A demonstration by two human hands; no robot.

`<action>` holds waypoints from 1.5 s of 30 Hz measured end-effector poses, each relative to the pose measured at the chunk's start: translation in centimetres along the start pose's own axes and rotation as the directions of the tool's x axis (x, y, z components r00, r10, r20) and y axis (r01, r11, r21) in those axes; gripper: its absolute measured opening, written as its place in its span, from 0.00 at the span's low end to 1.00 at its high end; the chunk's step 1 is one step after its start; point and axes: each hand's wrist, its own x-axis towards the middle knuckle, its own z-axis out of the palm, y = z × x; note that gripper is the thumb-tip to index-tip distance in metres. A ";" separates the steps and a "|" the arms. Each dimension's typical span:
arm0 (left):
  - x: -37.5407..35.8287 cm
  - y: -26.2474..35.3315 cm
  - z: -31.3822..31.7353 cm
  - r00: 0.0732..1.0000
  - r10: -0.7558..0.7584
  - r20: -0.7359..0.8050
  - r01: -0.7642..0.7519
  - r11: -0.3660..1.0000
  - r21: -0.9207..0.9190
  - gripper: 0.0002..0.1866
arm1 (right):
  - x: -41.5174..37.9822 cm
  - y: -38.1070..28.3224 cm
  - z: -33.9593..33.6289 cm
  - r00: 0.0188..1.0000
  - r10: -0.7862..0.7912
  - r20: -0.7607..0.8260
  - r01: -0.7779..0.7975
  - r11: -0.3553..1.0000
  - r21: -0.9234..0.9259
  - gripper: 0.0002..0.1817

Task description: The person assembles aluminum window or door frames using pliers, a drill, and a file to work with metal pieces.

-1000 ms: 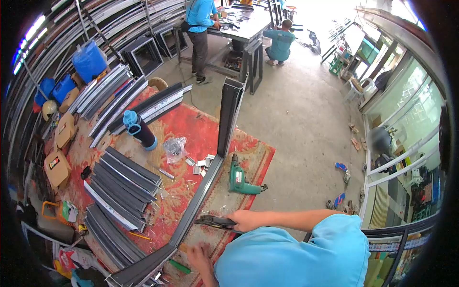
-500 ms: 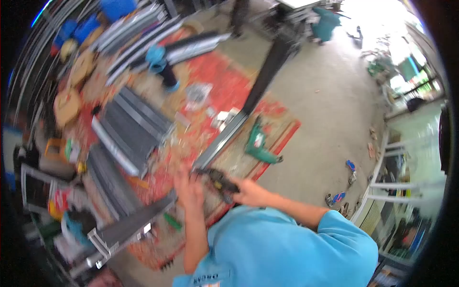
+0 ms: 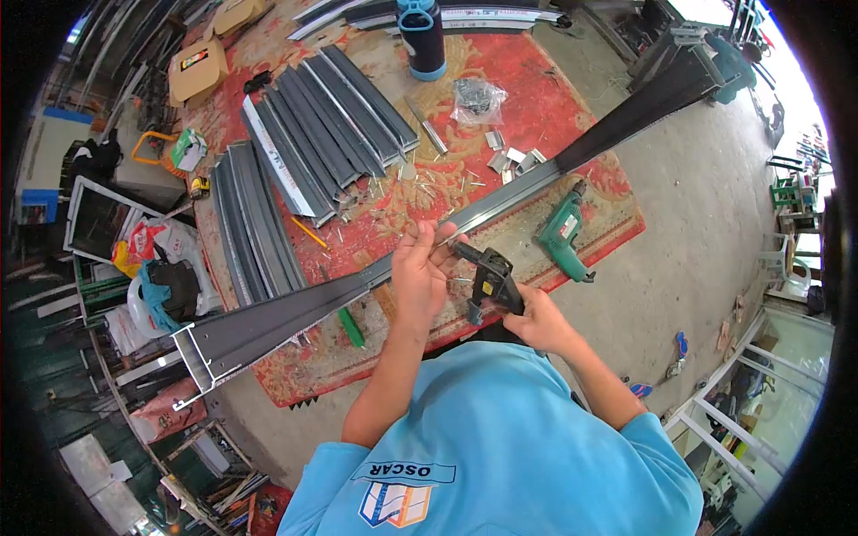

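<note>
One red carpet (image 3: 487, 67) covers the worktable above a concrete floor (image 3: 672, 210).

On the tabletop (image 3: 608, 204), under a red patterned cloth, there lie dark metal profiles (image 3: 331, 121), a green drill (image 3: 562, 234) and a bottle (image 3: 421, 40).

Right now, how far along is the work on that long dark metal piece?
Looks done: the long metal piece is already laid across the table. In hand: the right hand grips a black tool, and the left hand is at the piece. Perhaps remaining: the shorter dark profiles, lying side by side, and whatever needs the green drill, now unheld. I can't tell how much.
</note>
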 end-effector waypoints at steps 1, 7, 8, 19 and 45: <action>0.0 0.1 -0.2 1.000 -0.009 0.003 0.009 1.000 0.009 0.08 | 0.2 0.6 0.1 1.000 -0.020 -0.002 0.020 1.000 -0.005 0.21; 0.0 0.3 -0.7 1.000 -0.021 0.003 0.021 0.999 0.035 0.08 | 0.7 1.4 0.3 0.999 0.003 0.054 -0.003 1.000 -0.007 0.23; 0.0 0.3 -0.9 1.000 -0.019 0.000 0.019 0.999 0.031 0.08 | 0.9 1.5 0.3 0.998 0.005 0.059 -0.005 1.000 -0.011 0.23; 0.5 0.8 -5.3 0.997 -0.007 -0.080 0.014 0.996 0.087 0.09 | 1.3 -0.8 0.8 0.976 -0.004 0.216 0.037 0.988 -0.148 0.27; -1.5 1.2 -7.7 0.950 -0.309 0.050 0.312 0.948 -0.062 0.11 | 1.4 3.9 2.9 0.935 -0.144 0.323 0.199 0.969 -0.144 0.30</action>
